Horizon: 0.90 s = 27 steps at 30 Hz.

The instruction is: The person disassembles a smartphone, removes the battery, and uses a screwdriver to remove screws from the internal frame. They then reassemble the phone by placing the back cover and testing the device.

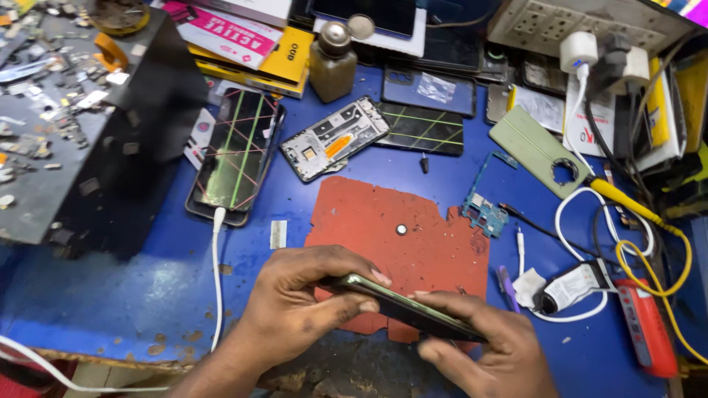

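At 9 o'clock of the blue work surface (pixel 147 287), a dark block-shaped stand (pixel 96 147) carries a scatter of small loose parts on its top face, kept clear of the working zone. At 11 o'clock, a phone with a crossed-line screen (pixel 237 151) lies flat, a white cable (pixel 217 273) plugged into its lower end. Near centre, an opened phone frame (pixel 335 140) lies with its internals facing up. Above it, at 12 o'clock, stands a brown bottle with a metal cap (pixel 332 63); its contents cannot be told. The red mat (pixel 402 236) sits under the work point, apparently to shield the bench. The left hand (pixel 299 309) is closed around the near-left end of the dark slim phone (pixel 402 306), thumb along the upper edge. The right hand (pixel 483 346) clamps the opposite end, fingers curled beneath. The phone is held edge-on at 6 o'clock, just above the mat, presumably to expose its side seam. At 3 o'clock lies a small circuit board (pixel 484 210); farther right, a pale green back cover (pixel 538 151).
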Motion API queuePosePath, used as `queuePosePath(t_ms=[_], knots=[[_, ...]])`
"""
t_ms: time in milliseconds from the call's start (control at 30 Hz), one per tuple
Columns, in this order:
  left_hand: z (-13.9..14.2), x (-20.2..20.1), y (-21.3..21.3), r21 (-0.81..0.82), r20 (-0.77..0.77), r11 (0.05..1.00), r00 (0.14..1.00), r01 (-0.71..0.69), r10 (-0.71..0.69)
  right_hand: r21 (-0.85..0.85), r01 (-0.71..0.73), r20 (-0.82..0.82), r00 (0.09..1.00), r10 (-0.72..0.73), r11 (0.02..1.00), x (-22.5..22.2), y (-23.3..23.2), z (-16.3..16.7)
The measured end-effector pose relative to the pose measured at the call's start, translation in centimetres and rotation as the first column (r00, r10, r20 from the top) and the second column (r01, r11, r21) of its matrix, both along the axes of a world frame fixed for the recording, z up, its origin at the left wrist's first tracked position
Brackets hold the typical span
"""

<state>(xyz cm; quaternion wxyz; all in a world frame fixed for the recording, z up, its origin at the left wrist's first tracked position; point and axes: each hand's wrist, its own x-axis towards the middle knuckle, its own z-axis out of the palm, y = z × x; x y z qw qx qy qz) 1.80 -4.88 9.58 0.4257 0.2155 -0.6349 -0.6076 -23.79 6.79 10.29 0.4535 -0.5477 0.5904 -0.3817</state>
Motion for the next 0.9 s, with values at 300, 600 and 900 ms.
queuePosePath(t_ms=[300,600,900], knots=[[0.5,0.0,-0.3,0.070,0.014,0.990,0.993,0.120,-0.121,-0.346,0.009,-0.339,0.931,-0.134,0.938,1.7,-0.6,1.0],[0.8,-0.5,0.0,0.107,0.169,0.991,0.980,0.084,-0.102,-0.193,-0.002,-0.247,0.968,-0.047,0.981,0.5,-0.4,-0.2],[1.1,-1.7,-0.7,0.312,0.357,0.949,0.932,-0.050,-0.068,-0.010,0.000,-0.199,0.980,-0.002,1.000,-0.1,-1.1,-0.2]])
